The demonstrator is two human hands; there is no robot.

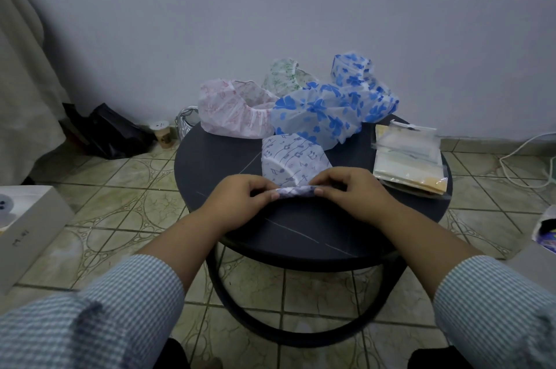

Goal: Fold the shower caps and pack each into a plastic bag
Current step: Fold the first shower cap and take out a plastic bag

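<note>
Round dark tabletop [228,158], tiled floor. Left grip [243,197] and right grip [346,191] pinching rolled near edge of music-note shower cap [293,164]. Bag stack [406,158] right.

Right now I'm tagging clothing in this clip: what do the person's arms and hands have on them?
Both arms wear sleeves of fine blue-and-white check, left sleeve and right sleeve, pushed up the forearms. The left hand and right hand are bare.

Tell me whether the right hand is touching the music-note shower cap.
Touching. The head view shows the right hand pinching the rolled near edge of the music-note shower cap.
</note>
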